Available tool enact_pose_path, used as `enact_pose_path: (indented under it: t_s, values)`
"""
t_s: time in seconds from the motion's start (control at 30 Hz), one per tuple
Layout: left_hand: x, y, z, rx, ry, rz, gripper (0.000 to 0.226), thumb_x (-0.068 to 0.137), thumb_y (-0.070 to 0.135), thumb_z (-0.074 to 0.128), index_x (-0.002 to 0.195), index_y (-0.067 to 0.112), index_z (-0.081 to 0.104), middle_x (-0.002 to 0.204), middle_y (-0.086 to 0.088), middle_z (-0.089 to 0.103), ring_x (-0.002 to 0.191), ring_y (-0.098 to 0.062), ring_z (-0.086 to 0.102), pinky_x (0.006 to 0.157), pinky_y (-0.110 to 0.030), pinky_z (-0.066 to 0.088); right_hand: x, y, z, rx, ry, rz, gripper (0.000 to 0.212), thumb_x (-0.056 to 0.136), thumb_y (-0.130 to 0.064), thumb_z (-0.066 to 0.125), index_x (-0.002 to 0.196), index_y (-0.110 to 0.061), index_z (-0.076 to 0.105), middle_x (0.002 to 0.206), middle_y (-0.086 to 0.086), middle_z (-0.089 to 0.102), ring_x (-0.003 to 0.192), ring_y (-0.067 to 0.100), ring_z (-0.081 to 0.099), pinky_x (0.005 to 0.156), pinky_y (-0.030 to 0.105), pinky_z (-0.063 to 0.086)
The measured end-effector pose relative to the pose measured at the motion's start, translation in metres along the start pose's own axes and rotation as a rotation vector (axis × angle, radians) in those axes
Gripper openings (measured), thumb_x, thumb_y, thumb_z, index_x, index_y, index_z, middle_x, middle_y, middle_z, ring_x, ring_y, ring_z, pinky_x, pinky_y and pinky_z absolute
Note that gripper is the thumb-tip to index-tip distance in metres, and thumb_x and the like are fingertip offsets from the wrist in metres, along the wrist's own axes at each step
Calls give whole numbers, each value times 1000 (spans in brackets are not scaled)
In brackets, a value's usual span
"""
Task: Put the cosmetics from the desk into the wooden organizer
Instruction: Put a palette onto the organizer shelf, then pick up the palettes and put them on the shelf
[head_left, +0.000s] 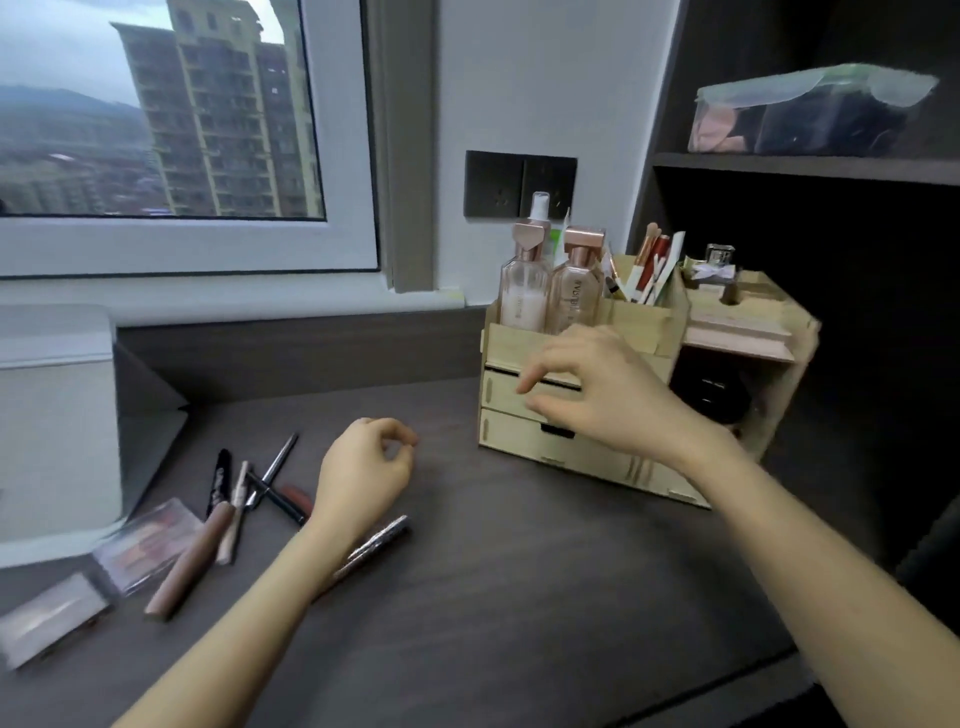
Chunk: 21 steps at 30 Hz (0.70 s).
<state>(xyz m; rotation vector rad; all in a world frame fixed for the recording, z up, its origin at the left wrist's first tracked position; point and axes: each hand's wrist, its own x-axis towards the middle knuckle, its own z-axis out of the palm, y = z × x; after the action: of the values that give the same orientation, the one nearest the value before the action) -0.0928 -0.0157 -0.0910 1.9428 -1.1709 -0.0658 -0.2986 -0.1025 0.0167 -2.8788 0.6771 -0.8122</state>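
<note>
The pale wooden organizer (524, 447) stands at the back right of the dark desk, with two pink bottles (524, 291) and brushes in its top bins. My right hand (597, 389) hovers in front of its upper drawer, fingers spread and empty. My left hand (363, 467) floats above the desk with fingers loosely curled and holds nothing. Left of it lie several pens and pencils (270, 483), a brown tube (189, 561) and two clear palettes (148, 545). A silvery pen (379, 540) lies under my left wrist.
A white box (57, 426) stands at the left edge of the desk (493, 597). A window is behind it. Dark shelving rises on the right, with a clear case (810, 109) on a shelf. A black jar (711, 400) sits in the organizer's side nook.
</note>
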Motion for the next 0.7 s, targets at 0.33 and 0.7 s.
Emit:
enact_pose_path:
  t_s: [0.33,0.7]
  values:
    - [-52,-101,-108,96,247,-303,20,79,7,57,79,24,68,88,-3,71,85,-22,65,73,-32,48,18,-75,167,163,-343,-84,34,89,-30,56,122,-21,60,125,-2,60,117,19,49,102,30,33]
    - [-70,-162,-163,537,-52,-452,51,70,43,71,117,25,61,115,-5,63,109,-26,56,86,-33,45,26,-108,200,182,-270,-233,28,88,-37,57,111,-25,65,113,-9,62,107,17,47,94,28,31]
